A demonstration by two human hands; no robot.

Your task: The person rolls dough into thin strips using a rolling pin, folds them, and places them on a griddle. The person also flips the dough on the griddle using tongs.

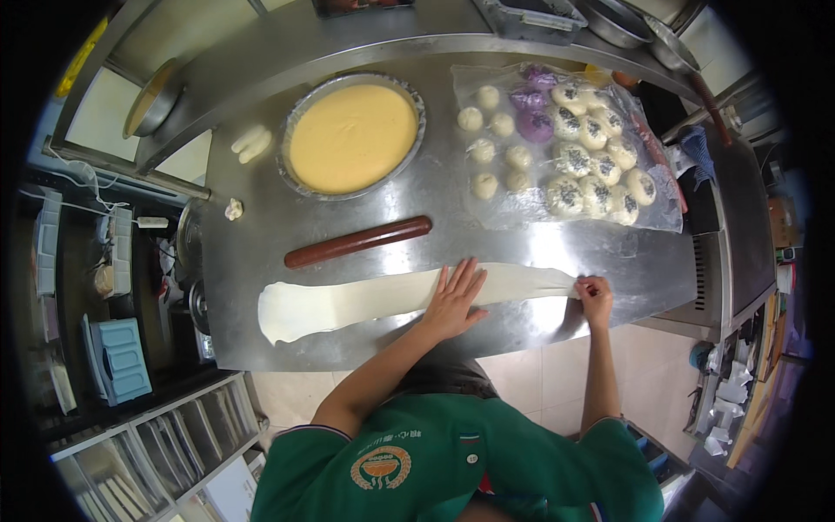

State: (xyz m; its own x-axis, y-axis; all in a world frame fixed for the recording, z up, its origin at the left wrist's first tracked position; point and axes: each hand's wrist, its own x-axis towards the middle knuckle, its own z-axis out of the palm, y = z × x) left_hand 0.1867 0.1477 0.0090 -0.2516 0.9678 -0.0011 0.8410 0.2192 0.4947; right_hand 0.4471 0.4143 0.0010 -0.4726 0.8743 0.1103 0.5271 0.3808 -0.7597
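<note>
A long, thin strip of white dough [374, 298] lies flat across the front of the steel table. My left hand [454, 300] rests palm down on its middle with the fingers stretched out. At the strip's right end, my right hand [595, 300] pinches the edge of the dough, and the strip narrows and creases toward the fingers. Behind the strip, a brown wooden rolling pin [358, 241] lies at a slight slant, touched by neither hand.
A round metal pan of yellow batter [352, 137] stands at the back. To its right, clear plastic film [552, 217] covers white and purple dough balls, several dotted with dark seeds. Small dough scraps [252, 143] lie at the far left. A raised steel shelf [348, 45] runs along the back.
</note>
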